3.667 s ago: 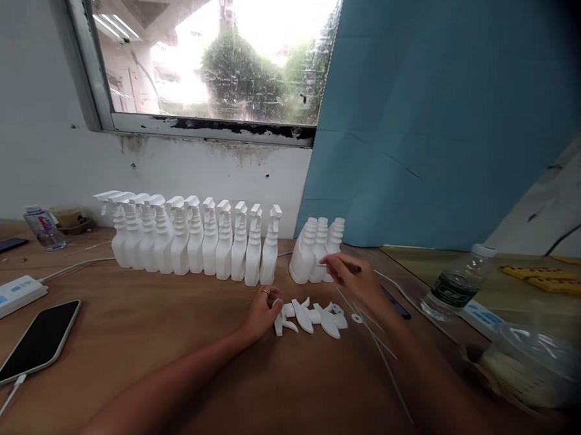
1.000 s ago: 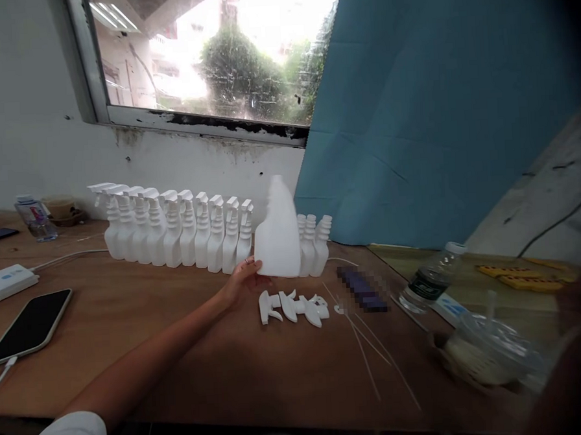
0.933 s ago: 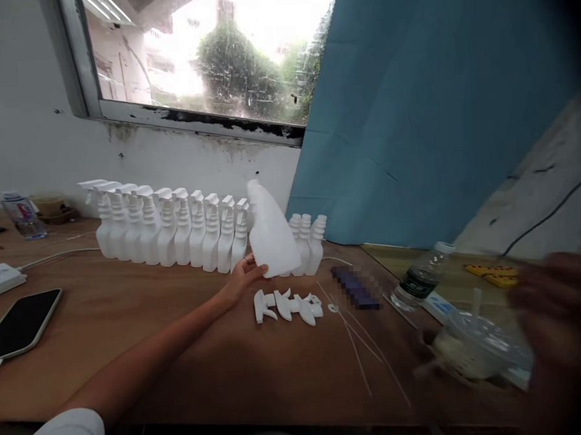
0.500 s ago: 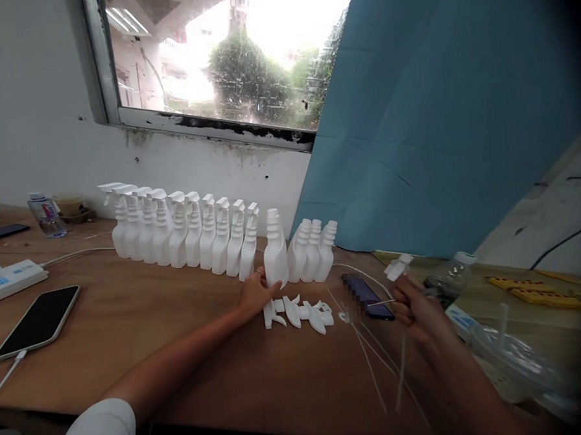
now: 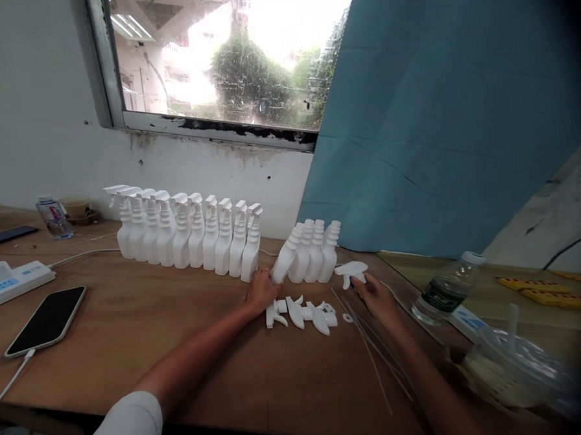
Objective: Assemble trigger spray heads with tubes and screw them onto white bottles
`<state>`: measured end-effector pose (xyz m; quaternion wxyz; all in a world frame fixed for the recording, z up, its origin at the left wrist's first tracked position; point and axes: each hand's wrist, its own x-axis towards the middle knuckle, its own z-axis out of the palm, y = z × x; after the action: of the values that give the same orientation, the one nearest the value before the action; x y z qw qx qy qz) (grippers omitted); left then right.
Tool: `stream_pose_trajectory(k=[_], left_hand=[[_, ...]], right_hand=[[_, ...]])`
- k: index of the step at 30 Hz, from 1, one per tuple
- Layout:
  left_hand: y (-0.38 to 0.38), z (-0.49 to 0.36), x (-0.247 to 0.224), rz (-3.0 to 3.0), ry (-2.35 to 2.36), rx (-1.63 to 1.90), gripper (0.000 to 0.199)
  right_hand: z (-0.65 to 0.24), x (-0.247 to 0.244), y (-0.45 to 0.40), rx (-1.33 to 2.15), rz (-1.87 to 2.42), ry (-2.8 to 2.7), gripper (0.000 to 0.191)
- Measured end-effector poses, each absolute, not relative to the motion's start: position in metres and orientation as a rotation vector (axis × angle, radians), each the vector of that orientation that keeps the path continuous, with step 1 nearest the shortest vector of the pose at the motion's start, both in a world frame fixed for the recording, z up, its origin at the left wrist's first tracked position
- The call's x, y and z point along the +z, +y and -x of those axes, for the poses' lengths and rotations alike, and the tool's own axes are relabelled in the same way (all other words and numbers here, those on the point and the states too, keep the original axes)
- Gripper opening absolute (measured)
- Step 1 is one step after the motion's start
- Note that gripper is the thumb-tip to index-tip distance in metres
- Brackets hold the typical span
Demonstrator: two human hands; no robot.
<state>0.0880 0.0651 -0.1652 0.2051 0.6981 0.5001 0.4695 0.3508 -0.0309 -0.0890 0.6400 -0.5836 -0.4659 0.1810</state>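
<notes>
My left hand (image 5: 264,290) is closed around the lower part of a white spray bottle (image 5: 286,253), whose open neck tilts right toward a small group of uncapped bottles (image 5: 316,252). Between the fingers of my right hand (image 5: 376,296) is a white trigger sprayer head (image 5: 352,270), held to the right of that group; no tube on it can be made out. Several loose trigger heads (image 5: 303,314) lie in front of my left hand. A small white ring (image 5: 348,318) and several thin tubes (image 5: 376,362) are on the table near my right forearm.
A row of bottles with trigger heads (image 5: 189,239) stands at the back left. Left on the table are a phone (image 5: 46,321), a power strip (image 5: 18,282) and a water bottle (image 5: 54,218). Another bottle (image 5: 443,294) and a lidded cup (image 5: 515,368) stand at the right.
My right hand has moved left and lower with the trigger head, toward the bottles. The bottle in my left hand has gone from upright to tilted right.
</notes>
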Motion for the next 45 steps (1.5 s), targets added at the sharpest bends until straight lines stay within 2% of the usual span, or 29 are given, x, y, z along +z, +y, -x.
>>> stream_pose_trajectory(k=[9,17,19,23,27,31,33,38,42,45], left_hand=[[0.067,-0.102,-0.152,-1.934,1.515,1.189,0.028],[0.069,-0.110,-0.142,-1.897,1.508,1.157,0.042],[0.066,-0.107,-0.139,-1.876,1.461,1.173,0.040],[0.041,-0.093,-0.129,-1.873,1.254,1.227,0.025],[-0.005,-0.074,-0.125,-1.887,0.885,1.201,0.033],[-0.034,-0.059,-0.133,-1.520,0.513,1.162,0.045],[-0.036,-0.053,-0.140,-1.380,0.468,1.098,0.044],[-0.027,-0.042,-0.149,-1.187,0.474,0.921,0.047],[-0.029,-0.038,-0.146,-1.263,0.443,0.921,0.042],[-0.031,-0.037,-0.143,-1.277,0.502,1.043,0.041]], right_hand=[[-0.332,-0.077,-0.061,0.266,1.383,-1.079,0.033],[-0.288,-0.083,-0.092,0.492,1.271,-0.994,0.041],[-0.279,-0.087,-0.092,0.529,1.260,-1.050,0.043],[-0.264,-0.097,-0.087,0.531,1.331,-1.222,0.036],[-0.248,-0.107,-0.084,0.458,1.355,-1.409,0.031],[-0.227,-0.113,-0.088,0.406,1.311,-1.573,0.030],[-0.221,-0.113,-0.092,0.418,1.263,-1.672,0.031],[-0.247,-0.103,-0.098,0.536,1.209,-1.568,0.041],[-0.294,-0.085,-0.103,0.366,1.392,-1.260,0.053],[-0.312,-0.077,-0.108,0.262,1.627,-1.238,0.050]])
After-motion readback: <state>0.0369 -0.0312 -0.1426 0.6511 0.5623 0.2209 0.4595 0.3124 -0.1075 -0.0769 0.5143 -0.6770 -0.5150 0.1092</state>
